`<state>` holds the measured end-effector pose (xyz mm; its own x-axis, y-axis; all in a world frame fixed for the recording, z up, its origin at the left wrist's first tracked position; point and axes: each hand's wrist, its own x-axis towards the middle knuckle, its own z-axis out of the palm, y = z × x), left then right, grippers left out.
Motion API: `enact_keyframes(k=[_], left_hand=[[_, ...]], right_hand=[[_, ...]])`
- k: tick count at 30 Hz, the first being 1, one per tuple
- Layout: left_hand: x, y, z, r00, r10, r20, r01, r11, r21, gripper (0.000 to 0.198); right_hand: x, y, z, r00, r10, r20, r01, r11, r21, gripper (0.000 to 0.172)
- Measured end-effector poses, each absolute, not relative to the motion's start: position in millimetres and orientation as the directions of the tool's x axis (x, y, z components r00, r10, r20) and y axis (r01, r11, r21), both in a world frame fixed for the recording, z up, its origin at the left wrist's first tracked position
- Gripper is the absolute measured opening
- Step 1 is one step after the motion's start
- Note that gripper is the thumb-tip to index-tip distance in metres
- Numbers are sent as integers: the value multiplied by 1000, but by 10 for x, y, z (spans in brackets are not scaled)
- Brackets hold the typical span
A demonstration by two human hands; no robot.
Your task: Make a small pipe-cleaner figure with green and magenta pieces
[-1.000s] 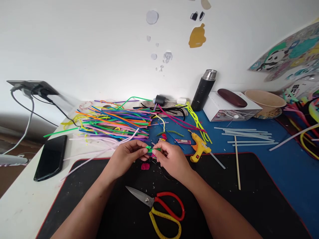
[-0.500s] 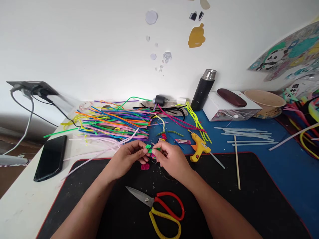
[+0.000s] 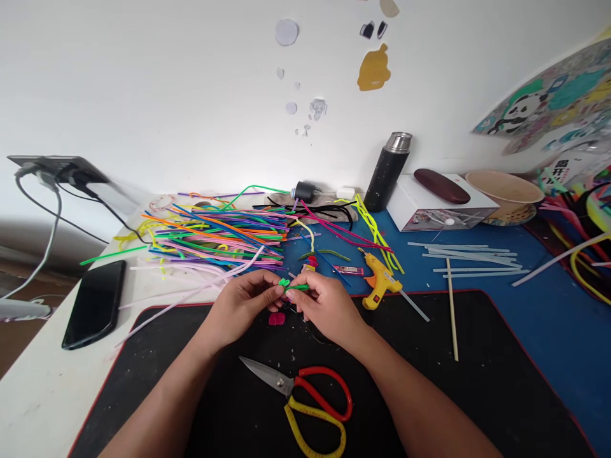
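Note:
Both hands meet over the far edge of a black mat (image 3: 477,381). My left hand (image 3: 243,305) and my right hand (image 3: 327,305) each pinch an end of a short green pipe cleaner piece (image 3: 292,287), fingers closed on it. A small pink piece (image 3: 277,319) lies on the mat just below the hands. Scissors with red and yellow handles (image 3: 310,397) lie nearer to me, blades pointing left.
A heap of coloured pipe cleaners (image 3: 214,238) spreads behind the hands. A yellow glue gun (image 3: 379,283), glue sticks (image 3: 472,261), a wooden stick (image 3: 451,312), a black flask (image 3: 387,172), a white box (image 3: 439,203) and a bowl (image 3: 506,191) sit to the right. A phone (image 3: 95,302) lies left.
Almost nothing differs. The hands stay together on the green piece with only small finger shifts, and the view has drifted slightly.

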<state>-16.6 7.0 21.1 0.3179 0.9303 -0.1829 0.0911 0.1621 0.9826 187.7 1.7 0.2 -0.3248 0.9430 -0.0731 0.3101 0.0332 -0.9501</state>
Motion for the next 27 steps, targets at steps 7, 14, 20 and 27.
enact_keyframes(k=[7,14,20,27], left_hand=[[-238,57,227,365,923,-125,353,-13,935,25],[-385,77,235,491,818,-299,429,71,900,16],[-407,88,220,503,783,-367,481,99,871,13],[-326,82,242,458,849,-265,379,84,922,20]], right_hand=[[1878,23,27,-343,936,-77,418,78,-905,8],[1847,-17,82,-447,894,-31,562,254,-787,4],[1842,-36,58,-510,860,-18,590,334,-735,3],[1876,3,97,-415,910,-9,512,225,-829,6]])
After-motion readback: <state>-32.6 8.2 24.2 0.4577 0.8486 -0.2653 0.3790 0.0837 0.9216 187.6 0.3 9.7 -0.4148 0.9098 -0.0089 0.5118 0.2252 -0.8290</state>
